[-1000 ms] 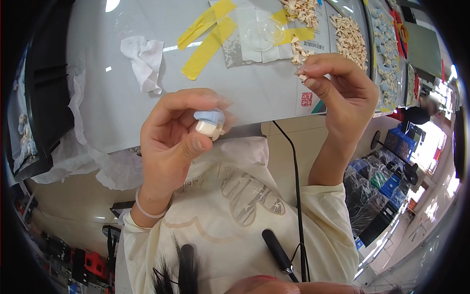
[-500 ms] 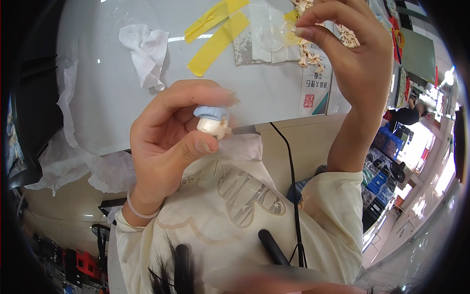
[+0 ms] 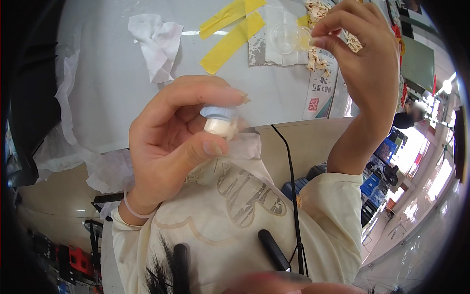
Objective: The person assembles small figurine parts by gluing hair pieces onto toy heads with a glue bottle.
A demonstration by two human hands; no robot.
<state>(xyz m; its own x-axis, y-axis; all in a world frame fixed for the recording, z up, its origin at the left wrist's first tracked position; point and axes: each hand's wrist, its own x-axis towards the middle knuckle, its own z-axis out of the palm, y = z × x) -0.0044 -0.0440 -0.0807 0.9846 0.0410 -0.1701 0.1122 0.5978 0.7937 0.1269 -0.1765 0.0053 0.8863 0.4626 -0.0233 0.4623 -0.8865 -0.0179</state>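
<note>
My left hand [image 3: 171,127] is closed round a small figurine head [image 3: 220,123], its thumb below and index finger above. The figurine has a ridged light-blue top and a cream-white lower part, somewhat blurred. It is held in front of my chest, close to the table's near edge. Farther off to the right, my right hand [image 3: 360,44] has thumb and index finger pinched together. Whatever sits between those fingertips is too small to make out. They are beside two shallow clear round dishes [image 3: 283,39], one of which looks yellowish.
Yellow tape strips [image 3: 232,44] lie on the grey table [image 3: 112,108], with a crumpled white cloth [image 3: 155,46] to their left. The dishes rest on white tissue [image 3: 276,17]. Many small cream-coloured pieces [image 3: 318,63] are heaped by my right hand. A black cable [image 3: 289,161] hangs over the near edge.
The view has shifted, so the table things appear farther right. The figurine head is tilted slightly differently in my left hand. My right hand stays pinched beside the dishes.
</note>
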